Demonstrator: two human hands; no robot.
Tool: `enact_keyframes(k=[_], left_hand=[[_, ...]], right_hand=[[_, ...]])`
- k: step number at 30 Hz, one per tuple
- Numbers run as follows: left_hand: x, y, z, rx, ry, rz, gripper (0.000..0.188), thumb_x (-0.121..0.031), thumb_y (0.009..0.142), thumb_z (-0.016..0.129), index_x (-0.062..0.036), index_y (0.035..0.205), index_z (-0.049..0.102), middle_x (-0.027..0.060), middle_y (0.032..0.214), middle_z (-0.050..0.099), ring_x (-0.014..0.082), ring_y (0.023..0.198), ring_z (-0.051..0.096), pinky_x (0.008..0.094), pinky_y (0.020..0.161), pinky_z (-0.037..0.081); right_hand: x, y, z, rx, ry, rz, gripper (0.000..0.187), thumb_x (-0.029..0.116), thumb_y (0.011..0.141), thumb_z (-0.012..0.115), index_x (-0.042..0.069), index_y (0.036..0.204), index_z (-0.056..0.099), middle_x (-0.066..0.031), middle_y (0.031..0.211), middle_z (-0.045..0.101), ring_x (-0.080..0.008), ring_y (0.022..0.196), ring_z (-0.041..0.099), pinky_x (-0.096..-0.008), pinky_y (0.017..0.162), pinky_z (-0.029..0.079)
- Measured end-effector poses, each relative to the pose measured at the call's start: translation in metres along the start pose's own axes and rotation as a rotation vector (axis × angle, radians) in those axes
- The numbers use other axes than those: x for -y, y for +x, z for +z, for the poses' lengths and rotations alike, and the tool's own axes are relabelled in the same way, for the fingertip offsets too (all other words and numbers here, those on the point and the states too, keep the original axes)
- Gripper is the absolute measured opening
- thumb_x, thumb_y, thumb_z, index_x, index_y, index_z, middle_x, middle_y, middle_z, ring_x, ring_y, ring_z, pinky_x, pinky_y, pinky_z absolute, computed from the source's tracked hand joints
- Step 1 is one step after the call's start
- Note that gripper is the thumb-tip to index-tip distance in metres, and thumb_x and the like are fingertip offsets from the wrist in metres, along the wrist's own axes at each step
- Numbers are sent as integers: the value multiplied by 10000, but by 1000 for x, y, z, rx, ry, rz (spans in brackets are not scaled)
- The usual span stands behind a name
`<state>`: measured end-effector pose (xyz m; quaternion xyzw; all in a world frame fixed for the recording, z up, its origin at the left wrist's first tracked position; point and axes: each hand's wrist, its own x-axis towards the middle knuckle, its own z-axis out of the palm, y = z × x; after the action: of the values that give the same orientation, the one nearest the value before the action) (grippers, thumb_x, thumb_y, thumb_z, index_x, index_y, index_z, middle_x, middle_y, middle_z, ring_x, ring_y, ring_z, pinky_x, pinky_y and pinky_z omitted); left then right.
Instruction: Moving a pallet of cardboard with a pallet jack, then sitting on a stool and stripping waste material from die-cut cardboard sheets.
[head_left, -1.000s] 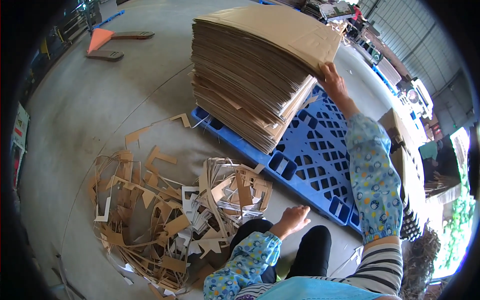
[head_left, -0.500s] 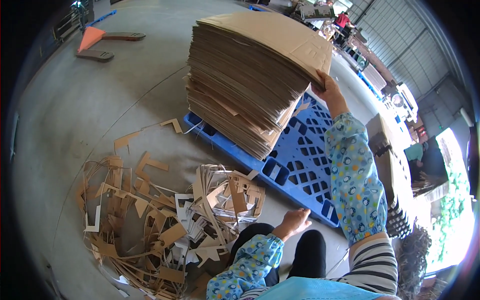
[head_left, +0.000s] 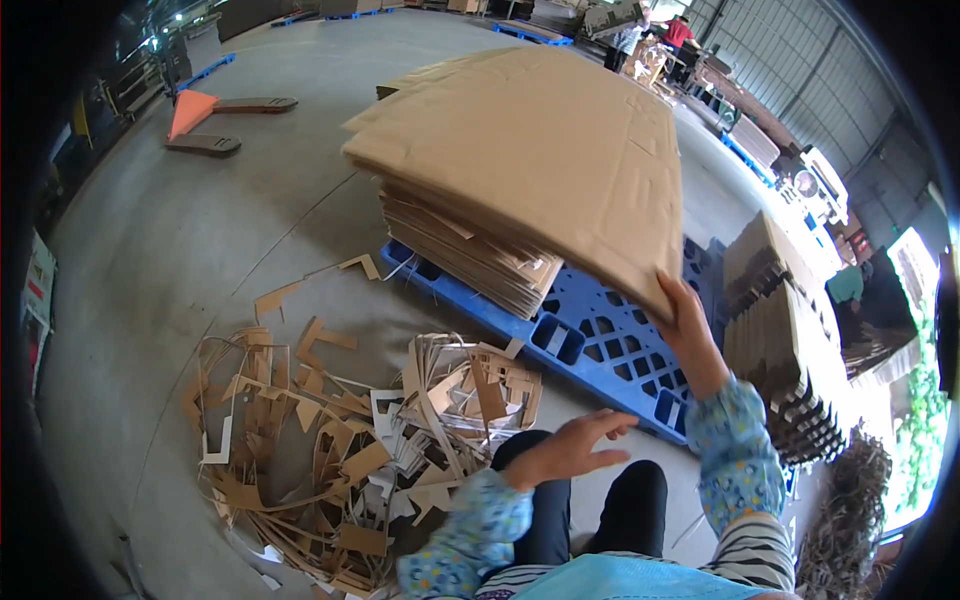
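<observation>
My right hand (head_left: 690,325) is closed on the near right corner of a large brown cardboard sheet (head_left: 545,145), thumb on top. The sheet lies skewed and sticks out toward me over a tall cardboard stack (head_left: 455,245). Whether one sheet or more is in the grip, I cannot tell. The stack rests on the far left part of a blue plastic pallet (head_left: 625,350). My left hand (head_left: 570,450) hangs above my knees, holding nothing, its fingers stretched out and apart, near the pallet's front edge.
Cardboard offcuts and strips (head_left: 320,450) lie heaped on the floor at the left. Another cardboard stack (head_left: 785,330) stands to the right. An orange pallet jack (head_left: 195,115) is at the far left. Other people (head_left: 680,35) are in the background.
My right hand has drawn the top cardboard toward me and to the right, off line with the stack. My left hand has shifted slightly left, and its fingers have spread.
</observation>
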<state>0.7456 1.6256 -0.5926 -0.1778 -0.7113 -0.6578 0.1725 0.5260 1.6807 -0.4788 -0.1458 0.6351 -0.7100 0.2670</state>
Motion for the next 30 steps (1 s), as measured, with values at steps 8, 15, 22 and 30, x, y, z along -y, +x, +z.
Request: enact_keyframes(k=[8, 15, 22, 30], left_hand=[[-178, 6, -212, -594, 1086, -90, 595, -437, 798, 643, 9, 1174, 526, 198, 1138, 582, 349, 1068, 546, 417, 902, 428], [-57, 16, -242, -465, 557, -724, 1095, -675, 690, 624, 139, 1332, 270, 287, 1412, 270, 335, 1332, 276, 374, 1096, 217], [-63, -4, -191, -586, 348, -657, 855, -502, 710, 713, 49, 1266, 371, 188, 1213, 478, 239, 1134, 469, 351, 965, 366], [-60, -111, -74, -715, 28, -601, 759, -323, 717, 763, 8, 1266, 357, 130, 1171, 508, 222, 1120, 470, 349, 975, 362]], right_hand=[[-49, -201, -133, -53, 59, 127, 630, 366, 771, 651, -33, 1217, 455, -157, 1039, 595, -196, 916, 623, -303, 796, 517], [-132, -209, -169, -231, 179, 305, 614, 536, 830, 564, 30, 1178, 552, -149, 1031, 624, -166, 906, 612, -317, 799, 514], [-138, -191, -178, -155, 12, 232, 641, 435, 856, 588, 89, 1334, 338, -133, 1162, 518, -186, 1081, 495, -339, 898, 450], [-142, -261, -242, -143, 33, 213, 527, 370, 867, 593, 34, 1252, 462, -93, 1107, 568, -159, 960, 566, -286, 807, 487]])
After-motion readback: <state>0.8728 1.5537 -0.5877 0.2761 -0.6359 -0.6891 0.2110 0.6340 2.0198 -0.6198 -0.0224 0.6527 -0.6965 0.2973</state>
